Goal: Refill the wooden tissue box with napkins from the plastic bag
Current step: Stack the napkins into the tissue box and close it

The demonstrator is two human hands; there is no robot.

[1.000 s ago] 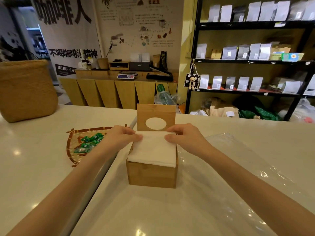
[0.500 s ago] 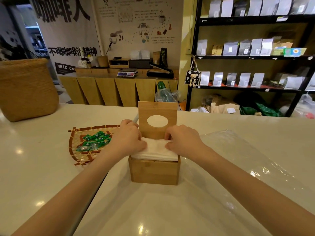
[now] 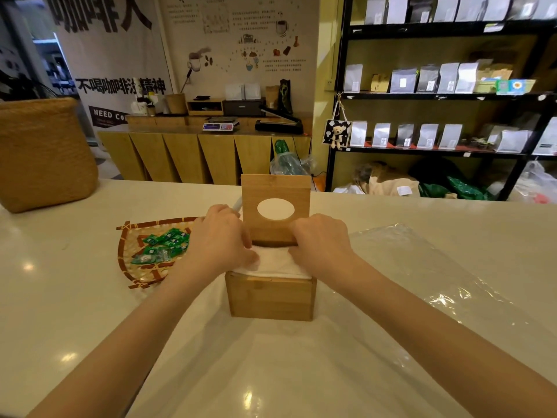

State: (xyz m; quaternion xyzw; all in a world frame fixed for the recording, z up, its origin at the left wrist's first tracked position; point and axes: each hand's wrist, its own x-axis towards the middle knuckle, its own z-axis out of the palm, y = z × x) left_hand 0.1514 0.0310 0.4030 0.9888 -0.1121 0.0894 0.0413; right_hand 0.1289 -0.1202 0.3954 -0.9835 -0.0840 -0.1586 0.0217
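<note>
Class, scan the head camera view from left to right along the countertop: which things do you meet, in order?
Woven basket → bamboo tray of green packets → left hand → wooden tissue box → right hand → clear plastic bag.

Wall banner, top [image 3: 99,13]: large black Chinese characters, cut off by the upper edge; "咖啡人" can be made out.
Wall banner, middle line [image 3: 120,86]: "不喝咖啡" then a blocked character, then "精神".
Black strip on banner [image 3: 107,115]: white capitals "NEED CO", the rest hidden behind countertop items.
Illustrated wall poster [image 3: 241,40]: small printed text, too fine to read.
Shelf pouches [image 3: 404,81]: white labels, illegible.
Counter scale [image 3: 220,126]: display unreadable.
</note>
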